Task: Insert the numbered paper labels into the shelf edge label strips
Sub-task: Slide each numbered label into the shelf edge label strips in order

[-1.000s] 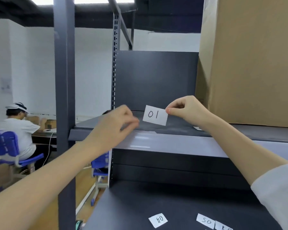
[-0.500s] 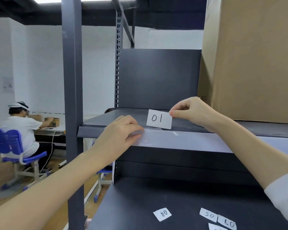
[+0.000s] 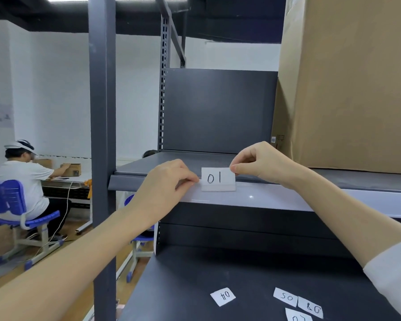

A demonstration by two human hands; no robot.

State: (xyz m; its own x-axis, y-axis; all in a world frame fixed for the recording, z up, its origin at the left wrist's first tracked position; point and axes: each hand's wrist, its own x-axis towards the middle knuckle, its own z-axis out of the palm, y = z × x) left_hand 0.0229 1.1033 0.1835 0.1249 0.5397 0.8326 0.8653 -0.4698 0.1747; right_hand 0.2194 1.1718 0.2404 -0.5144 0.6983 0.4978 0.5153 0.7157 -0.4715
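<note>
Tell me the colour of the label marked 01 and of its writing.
The label marked 01 is white paper with black handwritten digits, seen clearly in the head view.

White "01" label (image 3: pixel 218 179) upright, lower edge in strip (image 3: pixel 276 196)

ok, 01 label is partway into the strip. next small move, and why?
Probably push the 01 label further down. Its lower edge already sits behind the clear strip, but the digits stand above it. The right hand pinches its top right corner, and the left hand grips the strip's lip beside it.
</note>
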